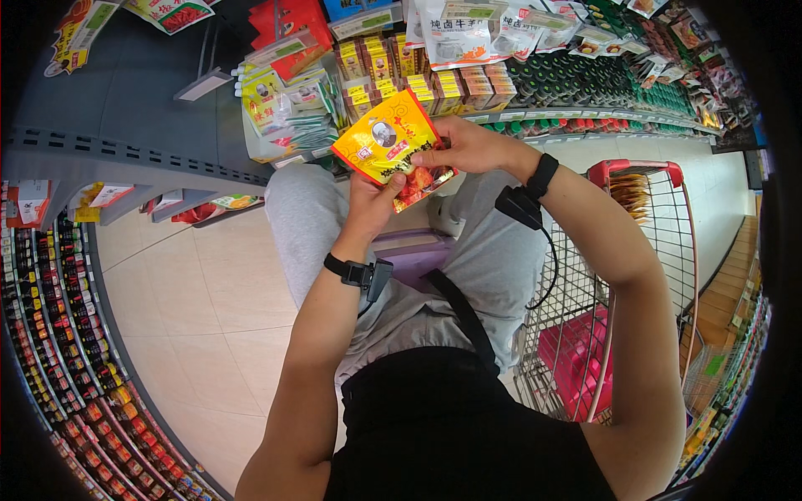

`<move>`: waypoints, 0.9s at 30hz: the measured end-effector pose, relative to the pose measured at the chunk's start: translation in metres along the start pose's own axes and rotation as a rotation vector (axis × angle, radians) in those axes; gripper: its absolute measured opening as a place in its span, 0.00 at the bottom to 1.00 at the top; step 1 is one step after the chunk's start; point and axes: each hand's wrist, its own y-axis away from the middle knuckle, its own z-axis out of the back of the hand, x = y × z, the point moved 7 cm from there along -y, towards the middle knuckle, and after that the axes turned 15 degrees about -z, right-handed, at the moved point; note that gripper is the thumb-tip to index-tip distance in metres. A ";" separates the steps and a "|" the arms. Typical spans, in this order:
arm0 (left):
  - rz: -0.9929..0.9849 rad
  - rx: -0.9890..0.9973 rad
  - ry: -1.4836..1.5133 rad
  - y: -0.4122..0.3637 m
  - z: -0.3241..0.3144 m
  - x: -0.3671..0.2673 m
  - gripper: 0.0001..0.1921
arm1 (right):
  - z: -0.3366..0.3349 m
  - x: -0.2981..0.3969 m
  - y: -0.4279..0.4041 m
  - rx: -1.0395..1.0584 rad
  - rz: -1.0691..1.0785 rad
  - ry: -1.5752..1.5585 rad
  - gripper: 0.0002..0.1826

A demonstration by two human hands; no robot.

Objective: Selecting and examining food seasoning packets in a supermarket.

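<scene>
Both my hands hold a yellow and red food packet (382,134), tilted, with its printed front facing up. My left hand (371,203) grips its lower edge, the thumb on the front. At the right edge my right hand (467,145) pinches it, thumb on top and fingers partly hidden behind. Just beyond the packet, small yellow and brown boxes (448,91) stand in rows on a shelf. Soft yellow and green pouches (263,103) lie left of them. Both wrists wear black straps with small devices.
A wire shopping cart (564,282) with a red handle stands at my right, a pink item (576,357) inside. A purple stool (413,250) is between my legs. White pouches (457,41) hang above the shelf. Dark metal shelving (125,150) is at left; jar-filled shelves (75,325) curve behind it.
</scene>
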 end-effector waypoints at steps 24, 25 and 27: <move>0.086 -0.119 0.124 -0.002 0.005 0.003 0.13 | -0.007 -0.004 -0.005 -0.036 0.036 0.065 0.19; 0.090 -0.134 0.134 -0.002 0.006 0.003 0.13 | -0.004 -0.005 -0.005 -0.037 0.035 0.065 0.19; 0.087 -0.180 0.134 -0.002 0.010 0.002 0.12 | -0.008 -0.018 -0.008 0.110 -0.125 0.183 0.21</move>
